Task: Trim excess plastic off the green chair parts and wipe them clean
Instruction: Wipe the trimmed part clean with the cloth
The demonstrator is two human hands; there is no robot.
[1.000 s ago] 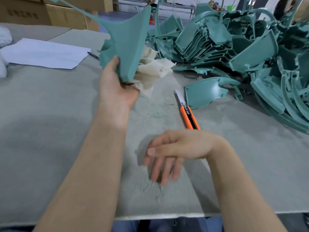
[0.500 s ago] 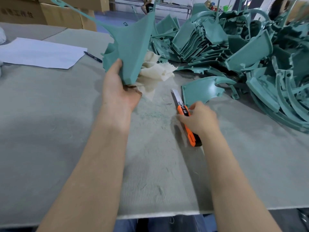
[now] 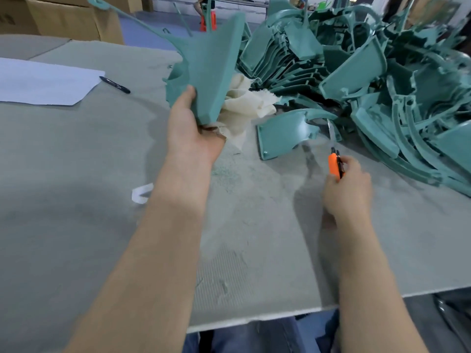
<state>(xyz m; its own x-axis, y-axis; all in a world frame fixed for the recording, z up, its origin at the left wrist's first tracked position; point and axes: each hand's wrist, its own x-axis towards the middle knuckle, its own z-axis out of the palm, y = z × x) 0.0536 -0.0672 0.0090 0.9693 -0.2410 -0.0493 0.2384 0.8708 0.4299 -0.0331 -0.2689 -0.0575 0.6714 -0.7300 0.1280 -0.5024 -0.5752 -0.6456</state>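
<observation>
My left hand (image 3: 190,131) grips a green chair part (image 3: 209,64) by its lower end and holds it upright above the table; a thin strand of excess plastic runs from it up to the left. A cream cloth (image 3: 242,103) lies just behind that hand. My right hand (image 3: 346,192) holds an orange utility knife (image 3: 334,165) off the table, its blade pointing away from me and blurred. A single green chair part (image 3: 283,131) lies flat on the table just left of the blade.
A large heap of green chair parts (image 3: 369,67) fills the back right. White paper (image 3: 43,81) and a black pen (image 3: 114,84) lie at the left. Cardboard boxes (image 3: 63,16) stand beyond the grey table (image 3: 76,174). Plastic shavings are scattered near the middle.
My right hand went from hanging free over the table to the knife, gripped it and lifted it toward the right. My left hand kept holding the green part.
</observation>
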